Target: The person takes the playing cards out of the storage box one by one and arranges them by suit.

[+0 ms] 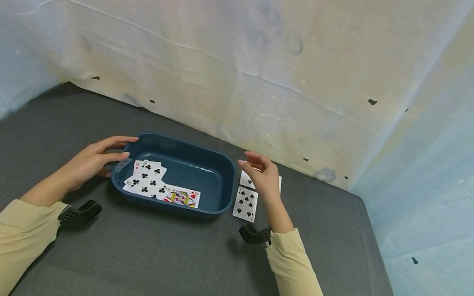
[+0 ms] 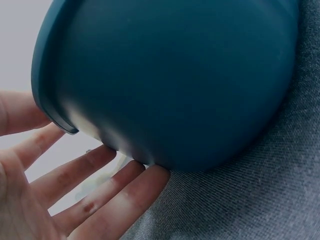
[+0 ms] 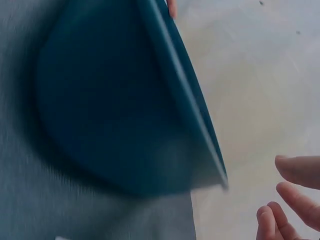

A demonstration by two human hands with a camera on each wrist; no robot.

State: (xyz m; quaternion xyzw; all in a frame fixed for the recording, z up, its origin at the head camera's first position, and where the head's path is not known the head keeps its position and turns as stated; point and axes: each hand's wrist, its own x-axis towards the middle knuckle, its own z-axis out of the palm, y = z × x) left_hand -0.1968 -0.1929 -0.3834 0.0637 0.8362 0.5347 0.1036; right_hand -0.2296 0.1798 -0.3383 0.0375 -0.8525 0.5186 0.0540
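A blue oval basin (image 1: 193, 160) stands on the dark table with several face-up playing cards (image 1: 146, 179) in its front left part. My left hand (image 1: 92, 155) holds its left end. The thumb is at the rim, and the fingertips (image 2: 156, 175) lie along the outer wall in the left wrist view. My right hand (image 1: 263, 174) hovers just right of the basin, thumb and fingers loosely bent with nothing between them. Below it lies a card (image 1: 246, 181) partly hidden by the hand. A seven of spades (image 1: 245, 204) lies in front of that one.
Pale spotted sheeting (image 1: 228, 61) hangs along the table's back edge and down the right side. A king or queen card (image 1: 182, 197) with a heart at its corner lies at the basin's front wall. Both wrists wear black bands (image 1: 81, 211).
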